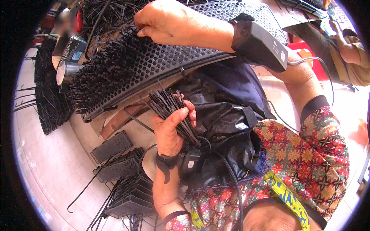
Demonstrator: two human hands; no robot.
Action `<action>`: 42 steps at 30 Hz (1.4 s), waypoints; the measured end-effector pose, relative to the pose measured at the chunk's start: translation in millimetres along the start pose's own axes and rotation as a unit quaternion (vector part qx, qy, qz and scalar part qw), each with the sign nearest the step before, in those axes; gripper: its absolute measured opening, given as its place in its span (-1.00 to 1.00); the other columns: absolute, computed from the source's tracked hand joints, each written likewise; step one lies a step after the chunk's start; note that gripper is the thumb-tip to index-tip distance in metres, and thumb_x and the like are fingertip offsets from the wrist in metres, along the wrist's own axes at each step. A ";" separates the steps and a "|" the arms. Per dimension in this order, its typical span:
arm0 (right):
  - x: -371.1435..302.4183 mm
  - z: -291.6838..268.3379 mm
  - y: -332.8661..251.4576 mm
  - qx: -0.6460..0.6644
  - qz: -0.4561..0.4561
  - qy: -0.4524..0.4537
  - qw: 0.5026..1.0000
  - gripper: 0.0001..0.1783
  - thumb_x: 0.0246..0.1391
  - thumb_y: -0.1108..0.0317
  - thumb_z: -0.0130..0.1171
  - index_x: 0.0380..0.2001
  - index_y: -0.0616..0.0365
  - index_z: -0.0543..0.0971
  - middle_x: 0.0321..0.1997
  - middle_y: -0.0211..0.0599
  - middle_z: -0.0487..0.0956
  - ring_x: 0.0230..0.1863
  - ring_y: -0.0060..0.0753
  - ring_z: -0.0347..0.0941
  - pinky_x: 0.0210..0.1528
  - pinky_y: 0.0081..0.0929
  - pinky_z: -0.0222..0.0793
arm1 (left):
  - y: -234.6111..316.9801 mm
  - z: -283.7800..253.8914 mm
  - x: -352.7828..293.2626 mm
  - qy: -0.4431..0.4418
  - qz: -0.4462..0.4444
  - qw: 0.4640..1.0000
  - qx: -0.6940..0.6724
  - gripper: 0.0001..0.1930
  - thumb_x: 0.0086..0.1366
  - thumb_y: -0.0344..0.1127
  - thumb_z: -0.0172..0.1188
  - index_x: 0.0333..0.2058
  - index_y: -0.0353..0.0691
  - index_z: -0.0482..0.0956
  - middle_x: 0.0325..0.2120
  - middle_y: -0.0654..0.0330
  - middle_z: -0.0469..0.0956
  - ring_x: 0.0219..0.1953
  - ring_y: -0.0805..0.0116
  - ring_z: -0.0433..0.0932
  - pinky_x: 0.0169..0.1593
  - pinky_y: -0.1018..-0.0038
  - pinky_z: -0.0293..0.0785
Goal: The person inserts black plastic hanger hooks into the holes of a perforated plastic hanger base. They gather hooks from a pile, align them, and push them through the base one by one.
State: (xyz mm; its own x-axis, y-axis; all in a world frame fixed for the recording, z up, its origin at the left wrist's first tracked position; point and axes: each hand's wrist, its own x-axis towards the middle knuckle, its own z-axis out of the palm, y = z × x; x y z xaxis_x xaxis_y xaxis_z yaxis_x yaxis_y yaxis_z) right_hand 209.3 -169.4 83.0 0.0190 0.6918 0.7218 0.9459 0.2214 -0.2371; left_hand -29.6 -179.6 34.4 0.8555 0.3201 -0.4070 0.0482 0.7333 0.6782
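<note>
Over at nine o'clock, a dark bristly bundle stands near a metal cup. Toward ten, black strips crowd upright in the holes of a big perforated panel; that end looks done, packed tight. Small black trays sit stacked at seven o'clock.

The right hand is up at twelve, its fingers curled together just beside the edge of the packed part; from here I can't tell whether it pinches a strip. Below it, around the dial's centre, the left hand is closed around a loose bunch of strips. From there toward one o'clock the panel's holes are bare, so I'd judge it under half filled, with the larger share left.
</note>
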 end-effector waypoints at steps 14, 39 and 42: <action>10.9 3.9 1.8 0.041 -0.001 -0.066 0.997 -0.84 -0.27 0.41 0.13 -0.50 0.20 0.53 -0.55 -0.05 0.51 -0.39 0.04 0.48 -0.34 -0.19 0.41 | -4.2 3.6 0.7 0.005 0.005 0.999 -0.043 -0.68 0.07 -0.51 0.14 -0.15 -0.33 0.42 -0.37 0.10 0.52 -0.43 0.31 0.53 -0.47 0.46 0.49; -89.8 -27.2 -115.1 0.500 0.541 -0.090 0.670 -0.80 0.02 0.52 0.17 -0.28 0.45 0.51 -0.48 -0.21 0.57 -0.55 -0.48 0.50 -0.53 -0.57 0.47 | 0.4 15.3 -1.0 0.030 0.068 0.997 0.035 -0.79 0.04 -0.55 0.14 -0.29 -0.40 0.48 -0.48 0.09 0.54 -0.54 0.31 0.54 -0.49 0.47 0.50; -93.4 -28.3 -113.2 0.535 0.553 -0.048 0.637 -0.88 0.00 0.57 0.17 -0.34 0.39 0.55 -0.47 -0.26 0.58 -0.51 -0.53 0.49 -0.49 -0.58 0.44 | 2.2 18.6 0.4 0.021 0.068 0.997 0.031 -0.78 0.07 -0.55 0.13 -0.24 -0.42 0.47 -0.46 0.05 0.56 -0.51 0.29 0.56 -0.46 0.45 0.54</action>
State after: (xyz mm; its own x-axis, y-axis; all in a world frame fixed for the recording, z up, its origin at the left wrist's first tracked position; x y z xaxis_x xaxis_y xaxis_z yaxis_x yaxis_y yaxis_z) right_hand 109.6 -278.5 60.8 0.4127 0.8590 -0.3028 -0.3928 -0.1321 -0.9101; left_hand -19.6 -189.0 47.0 0.8345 0.4388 -0.3332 -0.0332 0.6438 0.7645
